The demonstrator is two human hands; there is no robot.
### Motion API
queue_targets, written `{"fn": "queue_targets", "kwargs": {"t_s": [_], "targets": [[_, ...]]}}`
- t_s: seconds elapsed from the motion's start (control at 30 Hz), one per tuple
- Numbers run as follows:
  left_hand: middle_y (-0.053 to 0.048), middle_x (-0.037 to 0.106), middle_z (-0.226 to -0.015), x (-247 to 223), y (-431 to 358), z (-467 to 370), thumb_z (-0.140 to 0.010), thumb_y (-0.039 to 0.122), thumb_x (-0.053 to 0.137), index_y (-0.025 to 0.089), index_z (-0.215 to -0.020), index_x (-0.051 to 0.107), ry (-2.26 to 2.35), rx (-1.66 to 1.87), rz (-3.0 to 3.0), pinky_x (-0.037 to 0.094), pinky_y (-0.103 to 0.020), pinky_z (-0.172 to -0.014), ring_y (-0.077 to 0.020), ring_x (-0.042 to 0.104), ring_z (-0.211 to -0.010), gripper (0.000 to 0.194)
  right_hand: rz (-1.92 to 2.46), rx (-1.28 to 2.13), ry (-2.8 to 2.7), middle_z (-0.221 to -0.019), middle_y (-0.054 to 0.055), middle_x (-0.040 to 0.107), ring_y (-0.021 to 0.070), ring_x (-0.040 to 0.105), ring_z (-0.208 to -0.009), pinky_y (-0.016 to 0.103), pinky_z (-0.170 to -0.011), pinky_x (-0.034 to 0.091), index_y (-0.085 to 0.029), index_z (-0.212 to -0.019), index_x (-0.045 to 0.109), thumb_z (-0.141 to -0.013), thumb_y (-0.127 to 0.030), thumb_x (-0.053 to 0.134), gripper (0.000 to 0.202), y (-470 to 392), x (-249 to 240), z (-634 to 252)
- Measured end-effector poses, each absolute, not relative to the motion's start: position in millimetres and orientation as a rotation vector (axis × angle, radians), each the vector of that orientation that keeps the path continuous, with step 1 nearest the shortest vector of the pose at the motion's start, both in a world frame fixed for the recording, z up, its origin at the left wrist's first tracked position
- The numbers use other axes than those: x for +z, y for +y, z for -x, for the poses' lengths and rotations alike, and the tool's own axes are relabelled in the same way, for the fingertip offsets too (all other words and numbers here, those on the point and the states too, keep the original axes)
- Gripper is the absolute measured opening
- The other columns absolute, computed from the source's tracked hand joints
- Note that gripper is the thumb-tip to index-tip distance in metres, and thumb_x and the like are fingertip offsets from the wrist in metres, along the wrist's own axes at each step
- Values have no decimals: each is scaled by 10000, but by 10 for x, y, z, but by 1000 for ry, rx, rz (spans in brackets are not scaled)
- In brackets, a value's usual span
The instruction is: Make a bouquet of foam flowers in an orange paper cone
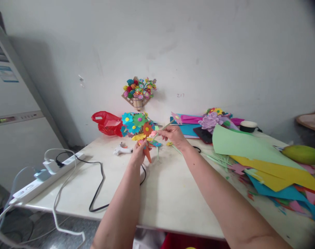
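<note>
My left hand (139, 152) is closed around an orange cone (148, 155) filled with a bouquet of craft flowers (138, 123) in blue, green, orange and yellow. To its right, my right hand (173, 136) pinches the pale green stem of a pink craft flower (176, 118). That flower's head points up and away, and its stem slants down toward the bouquet. A blue flower (155, 143) with a green stem lies on the table just beyond the cone. Near my right wrist is a small yellow flower (169, 144) on a stem. A white glue gun (122, 149) lies left of my left hand.
A red plastic bag (108, 123) sits at the table's back left. A power strip (48, 176) and loose cables line the left edge. Coloured foam sheets (256, 148), green strips (219, 159), a purple flower (211, 121) and a yellow-green fruit (304, 154) cover the right side.
</note>
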State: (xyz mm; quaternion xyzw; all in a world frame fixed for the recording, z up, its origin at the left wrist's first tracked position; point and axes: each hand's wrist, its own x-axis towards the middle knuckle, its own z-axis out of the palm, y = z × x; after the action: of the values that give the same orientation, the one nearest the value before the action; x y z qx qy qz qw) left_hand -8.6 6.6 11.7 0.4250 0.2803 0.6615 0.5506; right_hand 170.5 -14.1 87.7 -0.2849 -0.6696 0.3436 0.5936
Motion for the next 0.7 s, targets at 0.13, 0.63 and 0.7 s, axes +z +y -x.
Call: {"fn": "queue_targets", "kwargs": {"t_s": [0.13, 0.63, 0.7], "targets": [[16, 591, -687, 104, 86, 64, -553, 382, 825, 156, -825, 568, 637, 1594, -1058, 501, -271, -637, -106, 588, -601, 437, 731, 789, -1574, -452, -25, 569, 81, 489, -415, 195, -429, 396, -157, -578, 664, -654, -421, 715, 279, -157, 856, -1610], [22, 586, -641, 138, 48, -21, -562, 422, 804, 155, -839, 555, 743, 1605, -1202, 459, -245, -539, -92, 536, -521, 458, 969, 197, -1805, -514, -9, 627, 135, 620, -575, 237, -659, 478, -178, -637, 652, -818, -194, 576, 196, -179, 745, -1265], [37, 556, -601, 143, 42, -38, -577, 425, 795, 156, -817, 547, 731, 1595, -1197, 448, -239, -525, -84, 515, -497, 437, 1119, 40, -1802, -586, 20, 663, 145, 632, -638, 240, -713, 468, -158, -661, 663, -788, -132, 582, 154, -174, 771, -1249]]}}
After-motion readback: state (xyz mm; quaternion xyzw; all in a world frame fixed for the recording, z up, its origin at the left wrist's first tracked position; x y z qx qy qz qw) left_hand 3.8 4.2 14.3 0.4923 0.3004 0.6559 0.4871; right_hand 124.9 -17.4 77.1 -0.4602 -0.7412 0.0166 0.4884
